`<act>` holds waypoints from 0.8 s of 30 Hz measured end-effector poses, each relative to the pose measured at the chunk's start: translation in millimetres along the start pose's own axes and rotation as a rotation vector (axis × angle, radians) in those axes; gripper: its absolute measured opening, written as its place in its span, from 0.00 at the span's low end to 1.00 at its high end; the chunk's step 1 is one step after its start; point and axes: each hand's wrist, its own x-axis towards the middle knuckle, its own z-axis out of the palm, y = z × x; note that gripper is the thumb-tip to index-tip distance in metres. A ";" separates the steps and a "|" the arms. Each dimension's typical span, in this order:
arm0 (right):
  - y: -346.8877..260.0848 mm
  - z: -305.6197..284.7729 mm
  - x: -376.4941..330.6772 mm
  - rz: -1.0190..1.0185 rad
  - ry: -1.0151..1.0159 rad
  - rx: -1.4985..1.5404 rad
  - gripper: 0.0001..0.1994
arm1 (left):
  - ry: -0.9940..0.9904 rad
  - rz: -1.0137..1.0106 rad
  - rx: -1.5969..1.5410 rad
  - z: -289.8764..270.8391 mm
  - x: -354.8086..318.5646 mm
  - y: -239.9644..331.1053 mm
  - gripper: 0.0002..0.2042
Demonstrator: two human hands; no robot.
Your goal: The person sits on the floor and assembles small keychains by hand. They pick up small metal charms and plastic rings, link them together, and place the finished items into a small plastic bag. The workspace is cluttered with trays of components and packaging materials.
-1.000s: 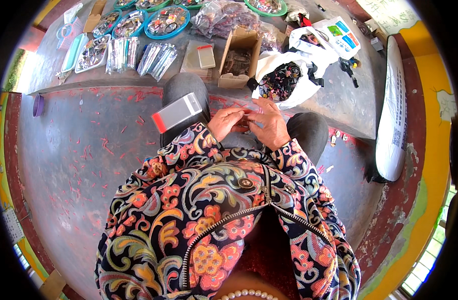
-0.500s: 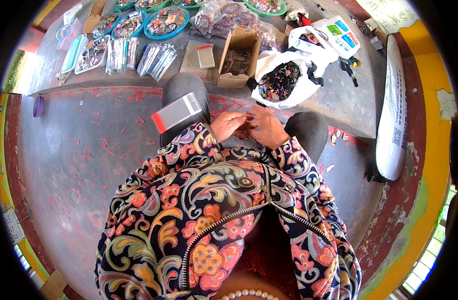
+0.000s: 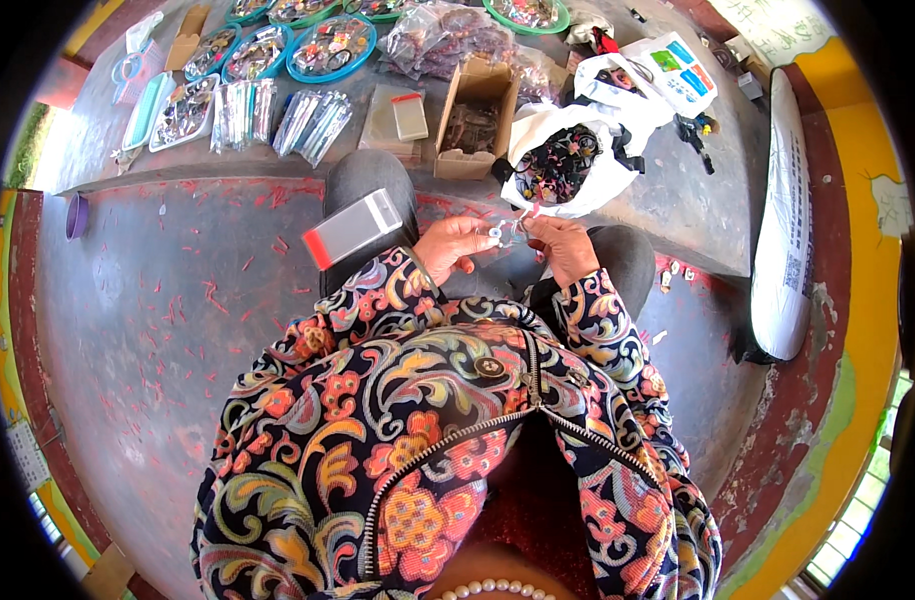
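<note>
**Clear plastic piece (image 3: pixel 513 237) pinched from two sides**

Nearest, at the lower edge: a pearl string (image 3: pixel 493 587), then a dark floral jacket (image 3: pixel 418 420), its front zip partly open.

Beyond it, the plastic piece sits between the knees, raised over the lap. Left hand (image 3: pixel 448 248): grip clamped on the piece's left end, thumb along the top, by a small white round bit (image 3: pixel 495 232). Right hand (image 3: pixel 566 248): grip clamped on the right end, thumb and fingertips together. A reddish sliver shows just above the right fingertips; cannot tell whether it is attached. Contents of the piece too small to make out.

On the left thigh, tilted: clear sleeves (image 3: pixel 356 230), red band at the lower-left end. Grey floor (image 3: pixel 118 300) around, strewn with red scraps (image 3: pixel 211 294).

Farther on, a raised grey surface (image 3: pixel 698 215). Along its near side: bundles of slim packets (image 3: pixel 313 122), an open cardboard box (image 3: pixel 475 115) with dark contents, and, just right of it, a white bag (image 3: pixel 603 180) of small dark items. At the back: a heap of clear bags (image 3: pixel 448 38) and a blue basin (image 3: pixel 330 78) of mixed small pieces.
</note>
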 end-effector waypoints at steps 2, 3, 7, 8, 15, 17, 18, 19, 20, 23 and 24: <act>2.9 3.2 0.7 0.020 -0.032 -0.017 0.10 | -0.002 -0.017 -0.029 -3.1 1.1 -1.5 0.12; 4.0 2.6 0.9 0.028 -0.042 -0.026 0.11 | -0.003 -0.020 -0.022 -4.1 3.2 -3.0 0.11; 2.9 3.0 -0.1 -0.029 -0.091 -0.083 0.11 | 0.033 -0.025 0.081 -7.2 4.7 -3.6 0.09; 1.5 2.4 -0.8 -0.033 -0.094 -0.093 0.11 | 0.042 -0.026 0.123 -7.3 5.8 -4.1 0.08; 3.4 0.0 2.7 -0.340 -0.090 -0.587 0.07 | 0.024 -0.010 0.439 -2.2 3.1 -1.7 0.13; 2.9 3.3 2.0 -0.533 -0.142 -0.791 0.06 | 0.007 0.030 0.431 -2.9 3.6 -2.9 0.15; 2.0 6.9 1.0 -0.631 -0.169 -0.891 0.06 | -0.001 0.036 0.403 -2.0 3.0 -2.8 0.15; 1.1 11.1 -2.0 -0.636 -0.183 -0.918 0.05 | -0.008 0.043 0.375 -0.2 1.8 -2.1 0.15; 2.6 13.4 -2.7 -0.653 -0.181 -0.938 0.05 | -0.019 0.049 0.348 1.1 1.6 -1.7 0.15; 6.9 16.8 -2.0 -0.698 -0.171 -0.974 0.05 | -0.047 0.016 0.183 1.2 3.6 -6.1 0.13; 8.6 16.5 -1.2 -0.708 -0.161 -0.971 0.05 | -0.049 0.008 0.160 -0.2 5.8 -8.4 0.12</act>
